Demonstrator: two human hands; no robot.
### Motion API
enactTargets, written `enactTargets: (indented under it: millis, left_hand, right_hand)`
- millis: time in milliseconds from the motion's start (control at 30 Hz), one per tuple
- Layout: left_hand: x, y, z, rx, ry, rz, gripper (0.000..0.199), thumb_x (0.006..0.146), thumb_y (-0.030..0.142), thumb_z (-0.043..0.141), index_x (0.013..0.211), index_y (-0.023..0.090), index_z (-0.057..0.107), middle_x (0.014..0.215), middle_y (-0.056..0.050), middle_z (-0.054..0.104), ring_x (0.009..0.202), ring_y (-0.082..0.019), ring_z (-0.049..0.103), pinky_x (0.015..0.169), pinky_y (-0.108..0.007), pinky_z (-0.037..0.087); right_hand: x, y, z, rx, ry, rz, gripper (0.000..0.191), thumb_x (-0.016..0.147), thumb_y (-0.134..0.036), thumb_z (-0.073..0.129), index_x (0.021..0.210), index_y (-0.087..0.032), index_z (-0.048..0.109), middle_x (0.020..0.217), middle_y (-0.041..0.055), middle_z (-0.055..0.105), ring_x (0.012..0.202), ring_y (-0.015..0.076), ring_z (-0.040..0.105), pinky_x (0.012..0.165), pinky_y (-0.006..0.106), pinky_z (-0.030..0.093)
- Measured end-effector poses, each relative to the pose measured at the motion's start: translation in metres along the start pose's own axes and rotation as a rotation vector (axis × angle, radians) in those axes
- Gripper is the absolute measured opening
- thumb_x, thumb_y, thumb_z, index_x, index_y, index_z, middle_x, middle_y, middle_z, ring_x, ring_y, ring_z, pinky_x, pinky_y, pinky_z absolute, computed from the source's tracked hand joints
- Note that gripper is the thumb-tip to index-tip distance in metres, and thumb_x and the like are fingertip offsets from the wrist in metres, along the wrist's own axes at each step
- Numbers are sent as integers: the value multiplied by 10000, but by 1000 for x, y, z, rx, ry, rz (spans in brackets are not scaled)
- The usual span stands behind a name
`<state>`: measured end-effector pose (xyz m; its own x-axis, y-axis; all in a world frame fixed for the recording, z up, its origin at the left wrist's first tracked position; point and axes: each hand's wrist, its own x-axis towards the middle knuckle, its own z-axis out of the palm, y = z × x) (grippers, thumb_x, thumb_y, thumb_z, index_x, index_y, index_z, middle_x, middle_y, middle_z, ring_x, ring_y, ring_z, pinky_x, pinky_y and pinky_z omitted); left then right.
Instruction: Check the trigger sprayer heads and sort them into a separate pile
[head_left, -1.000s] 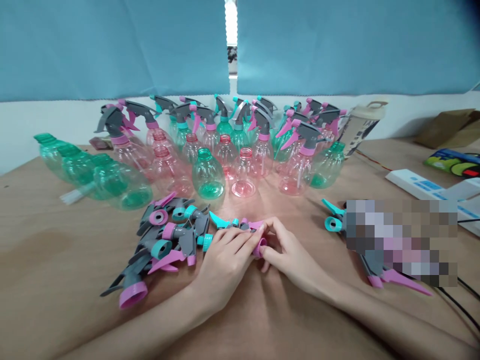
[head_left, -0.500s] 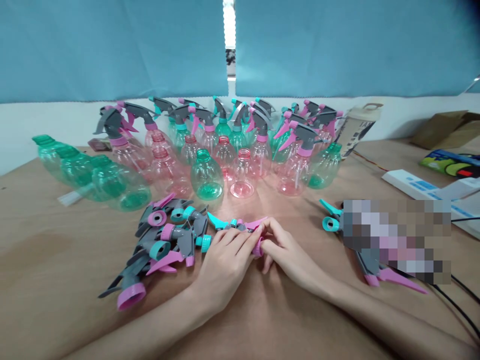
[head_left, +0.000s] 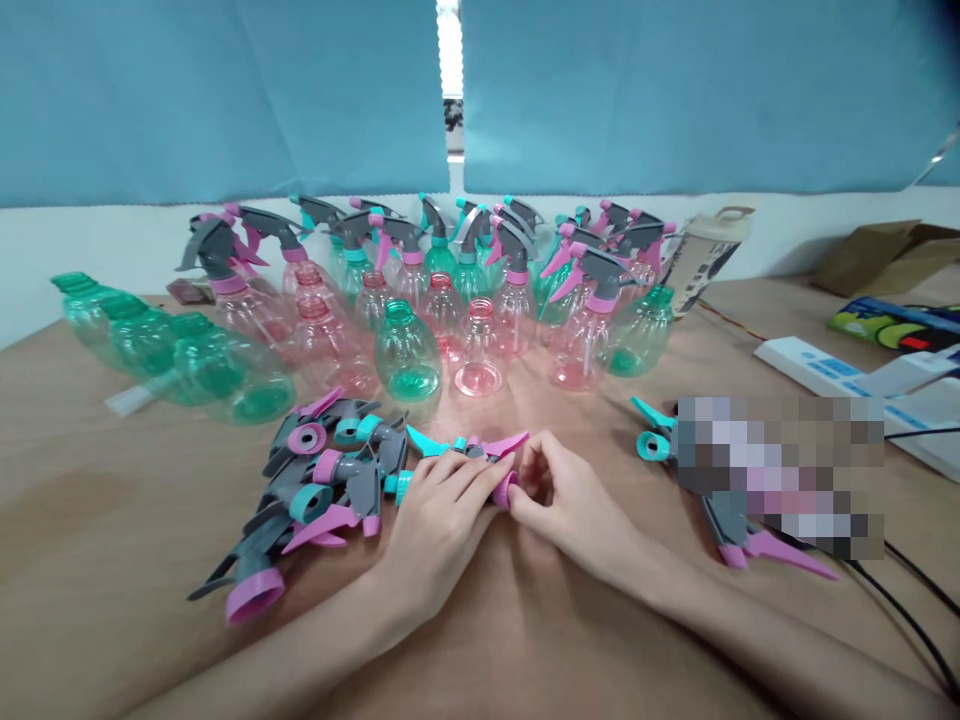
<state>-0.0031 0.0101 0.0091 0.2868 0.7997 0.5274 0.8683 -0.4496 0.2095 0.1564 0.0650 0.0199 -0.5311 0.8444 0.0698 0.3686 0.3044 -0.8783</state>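
My left hand lies palm down with its fingers wrapped over a grey spray head that is mostly hidden beneath it. The pink collar of this spray head pokes out on the right, its mouth toward my right hand. The right thumb presses at the collar's rim, and the other right fingers curl in beside it. Just beyond the left fingers stick out a turquoise trigger and a pink trigger. To the left is a pile of loose spray heads with pink and turquoise collars.
Behind my hands stand several pink and green bottles, some open, like a green bottle, others topped with spray heads. Green bottles are at left. At right are more spray heads, partly pixelated, a power strip, black cables and a cup.
My right fingers have shifted and curled at the pink collar, the thumb now at its rim. The left hand keeps its hold. The whole view has slid slightly left.
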Motion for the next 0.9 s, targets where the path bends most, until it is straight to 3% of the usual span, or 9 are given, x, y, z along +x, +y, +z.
enactTargets:
  millis: [167, 333, 467, 667, 900]
  left_hand:
    - [0, 2, -1, 12, -7, 8, 258, 951, 216, 408, 1136, 157, 578, 971, -39, 693, 880, -199, 567, 772, -348, 416]
    - [0, 3, -1, 13, -33, 13, 271, 960, 227, 379, 1123, 147, 581, 986, -41, 689, 885, -204, 561, 771, -350, 412]
    - [0, 2, -1, 14, -27, 9, 271, 964, 218, 373, 1121, 138, 579, 1009, -42, 689, 896, -200, 559, 784, -346, 398]
    - [0, 2, -1, 1, -61, -41, 243, 936, 190, 441, 1138, 177, 576, 1013, -23, 690, 904, -190, 569, 794, -340, 393]
    - [2, 5, -1, -35, -60, -80, 198, 907, 183, 494, 1077, 197, 593, 962, -1, 695, 875, -193, 569, 788, -349, 379]
  right_hand:
    - [-7, -3, 2, -383, 39, -113, 136, 748, -191, 501, 646, -206, 412, 616, -21, 526, 568, 133, 472, 540, 276, 318]
    - [-16, -7, 7, -569, 140, -204, 94, 785, -196, 486, 691, -189, 492, 672, 19, 577, 613, 166, 523, 559, 296, 326]
    - [-18, -4, 9, -588, 106, -238, 121, 831, -170, 458, 729, -185, 523, 690, 25, 596, 623, 170, 542, 562, 297, 340]
    - [-14, -3, 4, -488, 80, -309, 165, 810, -117, 432, 673, -210, 431, 645, 15, 547, 569, 149, 483, 550, 278, 359]
    - [-15, -6, 1, -403, 58, -283, 167, 788, -118, 449, 663, -218, 401, 630, 0, 521, 558, 141, 461, 549, 276, 358]
